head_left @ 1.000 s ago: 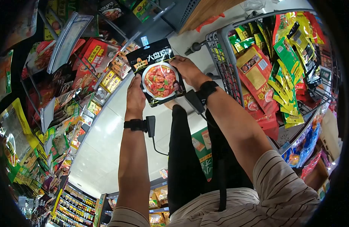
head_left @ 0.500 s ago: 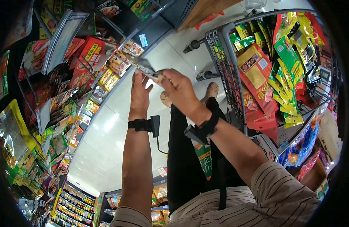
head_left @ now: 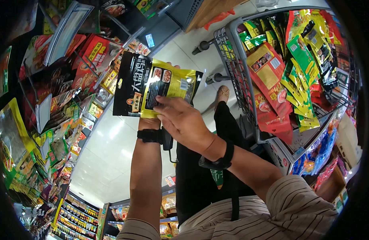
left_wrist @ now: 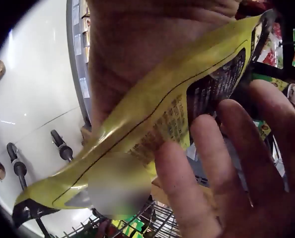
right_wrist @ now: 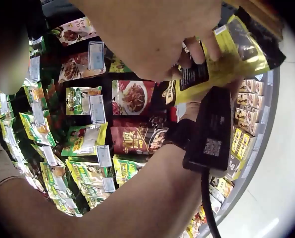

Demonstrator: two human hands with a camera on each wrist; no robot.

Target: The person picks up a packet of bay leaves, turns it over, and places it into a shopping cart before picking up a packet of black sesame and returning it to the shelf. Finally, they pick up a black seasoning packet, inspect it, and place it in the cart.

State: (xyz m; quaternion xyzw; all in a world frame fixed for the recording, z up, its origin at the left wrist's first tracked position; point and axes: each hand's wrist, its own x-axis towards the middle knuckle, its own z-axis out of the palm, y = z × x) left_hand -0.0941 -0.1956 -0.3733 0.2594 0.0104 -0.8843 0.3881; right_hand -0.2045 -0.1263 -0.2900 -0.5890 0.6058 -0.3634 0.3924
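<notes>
A black-and-yellow food pouch (head_left: 174, 86), with large white characters on its black header, shows its printed yellow back in the head view. Beneath it lies my left hand (left_wrist: 137, 54), mostly hidden there, with fingertips showing past the pouch's far edge. The pouch rests across that palm. My right hand (head_left: 184, 124) reaches over from the near side, its fingertips on the dark text panel. In the left wrist view the right hand's fingers (left_wrist: 212, 153) are spread beside the printed face. The right wrist view shows the pouch (right_wrist: 227, 64) tilted, partly covered by the right hand.
Racks of hanging food packets (head_left: 68, 104) line the left side, with price tags (head_left: 68, 32) on hooks jutting out. A shopping cart (head_left: 232, 44) heaped with red, green and yellow packets (head_left: 296, 80) stands to the right. Pale tiled floor (head_left: 108, 156) lies between.
The pouch has turned from its picture front, through edge-on, to its yellow back. My left hand has moved under it; my right hand has gone from gripping its side to touching the back.
</notes>
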